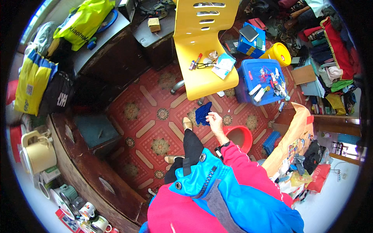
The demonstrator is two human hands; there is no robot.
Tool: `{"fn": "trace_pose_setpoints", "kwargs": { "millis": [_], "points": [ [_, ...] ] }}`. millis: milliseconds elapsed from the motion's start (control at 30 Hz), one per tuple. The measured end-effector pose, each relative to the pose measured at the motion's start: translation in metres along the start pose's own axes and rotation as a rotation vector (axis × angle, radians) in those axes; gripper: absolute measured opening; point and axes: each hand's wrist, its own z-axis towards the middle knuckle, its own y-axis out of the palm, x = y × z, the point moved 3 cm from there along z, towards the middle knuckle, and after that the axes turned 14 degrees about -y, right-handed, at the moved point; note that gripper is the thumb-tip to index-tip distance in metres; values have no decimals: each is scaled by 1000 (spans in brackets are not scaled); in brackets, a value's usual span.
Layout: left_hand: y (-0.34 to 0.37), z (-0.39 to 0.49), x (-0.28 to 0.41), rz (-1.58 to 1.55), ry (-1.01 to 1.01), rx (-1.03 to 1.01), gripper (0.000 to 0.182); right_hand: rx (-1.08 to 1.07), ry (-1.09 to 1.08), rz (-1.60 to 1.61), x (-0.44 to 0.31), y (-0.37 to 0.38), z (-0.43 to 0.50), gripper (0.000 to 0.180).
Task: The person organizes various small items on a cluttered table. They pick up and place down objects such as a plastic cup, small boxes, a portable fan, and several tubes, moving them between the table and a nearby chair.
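My right hand (215, 121) reaches out over the floor from a pink sleeve, with a dark band at the wrist. Its fingers are curled, at the right edge of a crumpled dark blue cloth (203, 113). Whether the fingers pinch the cloth or only pass above it is unclear. Below the wrist stands a red plastic bucket (247, 139), partly covered by the forearm. My left hand is out of view. Close to the cloth is one of my shoes (187, 123).
A yellow chair (201, 84) holds glasses and small packets. Beside it, a blue lidded storage box (247, 70) carries small items. A yellow bucket (281, 55) stands behind. Drawers (99, 171) line the left, mugs (87, 211) on top. An orange-covered surface (287, 137) bears clutter.
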Motion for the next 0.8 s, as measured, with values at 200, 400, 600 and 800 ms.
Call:
{"fn": "trace_pose_setpoints", "kwargs": {
  "millis": [200, 400, 600, 800],
  "points": [
    [44, -11, 85, 60, 36, -49, 18, 301, 148, 122, 26, -39, 92, 24],
    [65, -21, 136, 117, 9, -50, 18, 530, -37, -320, 64, -84, 224, 37],
    [63, -22, 170, 169, 15, -36, 19, 377, -226, -853, 61, -101, 319, 48],
    [53, 33, 212, 225, 109, -43, 20, 327, -2, -900, 73, -102, 346, 41]
  ]
}}
